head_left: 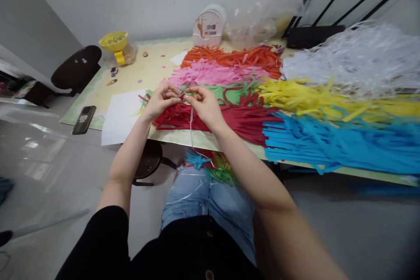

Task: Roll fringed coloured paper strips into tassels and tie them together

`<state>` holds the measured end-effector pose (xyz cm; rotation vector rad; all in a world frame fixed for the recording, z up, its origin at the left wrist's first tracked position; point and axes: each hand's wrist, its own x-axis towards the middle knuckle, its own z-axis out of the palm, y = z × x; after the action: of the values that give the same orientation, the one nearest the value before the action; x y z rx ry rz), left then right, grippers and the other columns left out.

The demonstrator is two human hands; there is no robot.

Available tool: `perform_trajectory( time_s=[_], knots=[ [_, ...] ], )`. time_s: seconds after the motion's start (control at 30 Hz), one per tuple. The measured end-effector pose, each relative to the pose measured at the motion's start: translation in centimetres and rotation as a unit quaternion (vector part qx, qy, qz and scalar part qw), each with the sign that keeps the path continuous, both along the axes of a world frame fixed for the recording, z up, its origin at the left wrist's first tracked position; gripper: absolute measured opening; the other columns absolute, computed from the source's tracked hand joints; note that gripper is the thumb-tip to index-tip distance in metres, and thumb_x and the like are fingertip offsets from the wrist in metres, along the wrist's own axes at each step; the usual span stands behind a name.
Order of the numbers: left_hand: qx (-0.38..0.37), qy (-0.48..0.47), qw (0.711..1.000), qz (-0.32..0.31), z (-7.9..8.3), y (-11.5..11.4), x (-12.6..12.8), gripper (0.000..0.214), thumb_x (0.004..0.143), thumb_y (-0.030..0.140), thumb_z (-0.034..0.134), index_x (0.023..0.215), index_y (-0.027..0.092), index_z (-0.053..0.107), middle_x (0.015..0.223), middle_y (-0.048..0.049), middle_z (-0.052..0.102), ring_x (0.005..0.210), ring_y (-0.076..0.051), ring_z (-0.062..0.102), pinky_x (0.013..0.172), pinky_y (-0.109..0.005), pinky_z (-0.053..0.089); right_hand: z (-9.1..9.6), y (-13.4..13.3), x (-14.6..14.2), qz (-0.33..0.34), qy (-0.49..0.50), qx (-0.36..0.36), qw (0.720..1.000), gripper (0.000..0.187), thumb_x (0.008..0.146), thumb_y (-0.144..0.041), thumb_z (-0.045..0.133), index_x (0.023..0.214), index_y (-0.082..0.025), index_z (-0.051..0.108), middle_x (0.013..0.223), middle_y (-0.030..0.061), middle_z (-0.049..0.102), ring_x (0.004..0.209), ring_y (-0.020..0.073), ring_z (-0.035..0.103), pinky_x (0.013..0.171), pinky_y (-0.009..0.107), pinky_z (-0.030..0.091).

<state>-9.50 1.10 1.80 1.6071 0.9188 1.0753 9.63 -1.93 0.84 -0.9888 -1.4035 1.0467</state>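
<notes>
Above the table, my left hand (163, 98) and my right hand (206, 104) face each other, fingertips pinched almost together. A narrow green strip (185, 91) shows between them; its ends are hard to make out. From under my right fingertips a white string (191, 124) hangs past the table edge to my lap. There it meets a bunch of blue, red, yellow and green strips (225, 170). Just beneath my hands lie dark red strips (229, 120) and green strips (231, 95).
Further piles hold pink strips (219, 72), orange strips (236, 57), yellow strips (321, 100), blue strips (331, 140) and white strips (351, 59). White paper (120, 116) and a phone (84, 120) lie left, near a yellow-topped container (113, 43). A stool (149, 159) stands below.
</notes>
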Motion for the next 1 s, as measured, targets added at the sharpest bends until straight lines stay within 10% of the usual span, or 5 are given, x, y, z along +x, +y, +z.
perform_trajectory(
  time_s=[0.13, 0.3, 0.5, 0.67, 1.0],
  knots=[
    [0.009, 0.071, 0.997, 0.024, -0.8, 0.7, -0.6, 0.038, 0.075, 0.045, 0.086, 0.088, 0.018, 0.064, 0.076, -0.0015, 0.072, 0.073, -0.016, 0.069, 0.074, -0.028, 0.053, -0.6, 0.3, -0.1, -0.036, -0.026, 0.020, 0.999, 0.011, 0.085, -0.028, 0.068, 0.082, -0.017, 0.067, 0.063, -0.0045, 0.056, 0.059, 0.0119, 0.045, 0.063, 0.028, 0.035],
    [0.215, 0.246, 0.906, 0.269, 0.7, 0.0, -1.0, 0.019, 0.090, 0.035, 0.073, 0.101, 0.019, 0.071, 0.125, -0.0135, 0.075, 0.127, -0.030, 0.065, 0.116, -0.047, 0.046, -0.2, -0.5, 2.1, -0.107, -0.083, 0.053, 0.989, 0.012, 0.084, -0.030, 0.071, 0.081, -0.018, 0.070, 0.063, -0.0039, 0.057, 0.062, 0.0131, 0.049, 0.067, 0.030, 0.037],
    [0.142, 0.091, 0.985, 0.023, 2.1, -4.8, 3.9, 0.023, 0.089, 0.039, 0.078, 0.099, 0.019, 0.077, 0.097, -0.0060, 0.080, 0.089, -0.018, 0.073, 0.087, -0.032, 0.058, 1.3, -2.4, 3.4, -0.057, 0.023, 0.057, 0.996, 0.044, 0.079, -0.063, 0.079, 0.080, -0.020, 0.069, 0.063, -0.0030, 0.058, 0.056, 0.0113, 0.046, 0.056, 0.027, 0.037],
    [-0.001, -0.118, 0.993, -0.003, 2.3, -6.4, 6.1, 0.033, 0.076, 0.046, 0.091, 0.090, 0.021, 0.075, 0.088, -0.0001, 0.075, 0.078, -0.011, 0.069, 0.080, -0.025, 0.058, 3.0, -4.8, 4.1, 0.028, 0.122, -0.009, 0.992, 0.055, 0.066, -0.068, 0.090, 0.088, -0.021, 0.071, 0.053, -0.0085, 0.044, 0.043, 0.0063, 0.031, 0.042, 0.024, 0.022],
    [-0.057, -0.198, 0.978, -0.028, 3.9, -9.4, 8.1, 0.036, 0.072, 0.041, 0.096, 0.083, 0.020, 0.068, 0.078, 0.0047, 0.066, 0.070, -0.007, 0.063, 0.076, -0.022, 0.056, 4.1, -7.1, 5.4, 0.014, 0.140, 0.012, 0.990, 0.045, 0.071, -0.060, 0.090, 0.083, -0.020, 0.074, 0.060, -0.0038, 0.057, 0.054, 0.0093, 0.052, 0.048, 0.023, 0.041]
  ],
)
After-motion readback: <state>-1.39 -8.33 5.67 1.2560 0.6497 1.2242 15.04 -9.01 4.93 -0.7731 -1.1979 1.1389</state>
